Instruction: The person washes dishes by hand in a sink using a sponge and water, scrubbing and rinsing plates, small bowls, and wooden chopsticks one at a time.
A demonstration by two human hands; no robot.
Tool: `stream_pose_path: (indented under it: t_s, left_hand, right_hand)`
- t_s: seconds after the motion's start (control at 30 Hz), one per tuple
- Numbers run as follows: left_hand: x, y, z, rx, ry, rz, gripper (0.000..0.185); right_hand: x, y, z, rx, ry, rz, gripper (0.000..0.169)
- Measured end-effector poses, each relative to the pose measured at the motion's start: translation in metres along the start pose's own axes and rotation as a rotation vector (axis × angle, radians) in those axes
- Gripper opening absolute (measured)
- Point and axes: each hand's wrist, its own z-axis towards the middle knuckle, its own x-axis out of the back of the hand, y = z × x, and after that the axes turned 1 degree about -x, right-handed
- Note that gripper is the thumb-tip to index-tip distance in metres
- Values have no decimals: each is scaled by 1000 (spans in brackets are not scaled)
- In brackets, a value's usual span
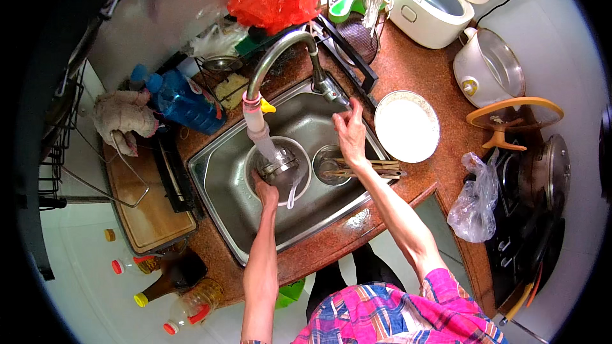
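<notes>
My left hand (267,192) grips a shiny steel vessel (282,161) inside a round bowl (305,172) in the stainless steel sink (229,191). Above it is the translucent spout end of the gooseneck faucet (272,59), and what looks like water runs down. A white spoon (292,193) leans on the bowl's near rim. My right hand (351,136) has its fingers extended at the faucet's lever (340,99); whether they touch is unclear. Below that wrist, chopsticks (382,167) lie from a round steel container (321,157) across the sink's right rim.
Right of the sink sits a white plate (406,126). Behind it are an open rice cooker (420,14) and a white electric pot (464,74). A glass lid (521,112), a plastic bag (473,205) and a stove (507,234) stand further right. Blue bottles (186,100) and a cutting board (153,224) are left.
</notes>
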Motion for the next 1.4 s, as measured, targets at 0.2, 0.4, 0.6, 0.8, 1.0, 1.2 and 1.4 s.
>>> stream_pose_path:
  t_s: [0.2, 0.4, 0.6, 0.8, 1.0, 1.2, 1.4]
  left_hand:
    - [21, 41, -1, 468, -245, -323, 77]
    - [20, 18, 4, 24, 17, -72, 71]
    - [16, 12, 10, -27, -14, -185, 64]
    - [7, 27, 7, 243, -181, 148, 65]
    - [-9, 20, -3, 115, -89, 140, 64]
    - [7, 5, -7, -84, 99, -1, 71]
    - [22, 26, -19, 55, 23, 26, 75]
  right_hand:
    - [-5, 4, 20, 151, 81, -57, 31]
    - [-4, 8, 27, 105, -34, -52, 21]
    - [8, 1, 28, 51, -101, -73, 23]
    - [17, 0, 33, -27, -109, -73, 23]
    - [12, -4, 29, -24, -105, -88, 23]
    - [2, -4, 26, 207, -34, -122, 21]
    - [0, -1, 41, 40, -29, -40, 19]
